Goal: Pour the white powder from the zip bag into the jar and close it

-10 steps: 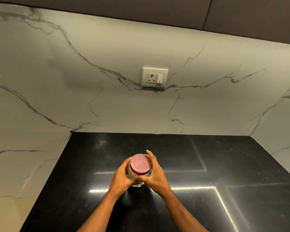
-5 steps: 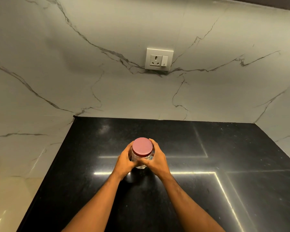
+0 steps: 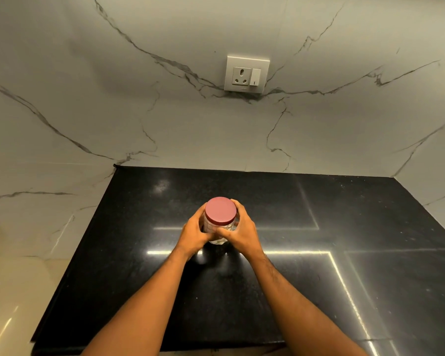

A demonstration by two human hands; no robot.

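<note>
Both hands clasp a lidded jar on the black counter.

The jar (image 3: 219, 233) stands upright, red lid (image 3: 221, 210) facing up, below the wall socket (image 3: 247, 74); left hand (image 3: 193, 233) and right hand (image 3: 242, 231) wrap its sides.

Black stone countertop (image 3: 319, 278), polished and speckled, with bright strip-light reflections crossing it in straight lines. Behind and to both sides of the countertop rises a white marble wall (image 3: 113, 98) with grey veins. Above the countertop's far edge, a white socket plate (image 3: 247, 74) with one switch.
</note>
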